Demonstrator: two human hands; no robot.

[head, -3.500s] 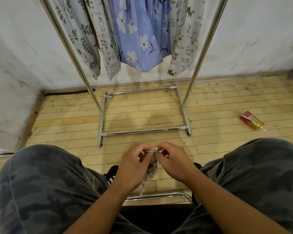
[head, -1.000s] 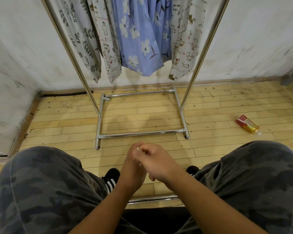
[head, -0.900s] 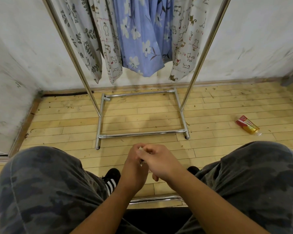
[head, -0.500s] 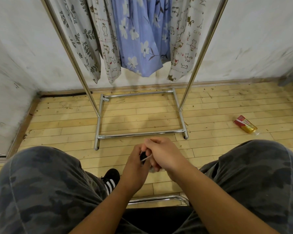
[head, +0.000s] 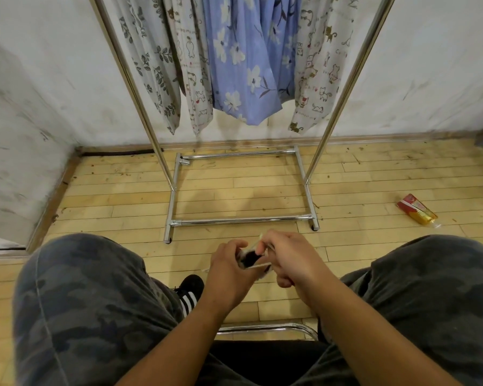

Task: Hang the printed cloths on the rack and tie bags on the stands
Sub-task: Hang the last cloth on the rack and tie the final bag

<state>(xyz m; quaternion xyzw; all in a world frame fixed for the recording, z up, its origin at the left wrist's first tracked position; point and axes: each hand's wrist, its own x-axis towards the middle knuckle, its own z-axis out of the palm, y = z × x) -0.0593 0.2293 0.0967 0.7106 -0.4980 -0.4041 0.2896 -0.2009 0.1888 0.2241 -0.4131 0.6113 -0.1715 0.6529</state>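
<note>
A chrome clothes rack (head: 236, 220) stands against the wall ahead. Several printed cloths hang on it: a grey leaf-print cloth (head: 148, 59), a cat-print cloth (head: 191, 65), a blue floral cloth (head: 243, 59) and another cat-print cloth (head: 318, 65). I sit facing it. Between my knees both hands hold a small bag (head: 252, 259) with a dark inside and pale edges. My left hand (head: 229, 270) grips its left side. My right hand (head: 286, 259) pinches a thin pale string at its top. Most of the bag is hidden by my fingers.
A red and yellow packet (head: 416, 209) lies on the wooden floor at the right. My black shoe with white stripes (head: 188, 289) shows between my legs. A chrome chair rail (head: 265, 327) crosses below my hands. Walls close the left and back.
My hands have drawn apart from a closed clasp. The small bag now shows between them and my right hand has pulled the string upward. Earlier a patterned piece hung from my fingers.
</note>
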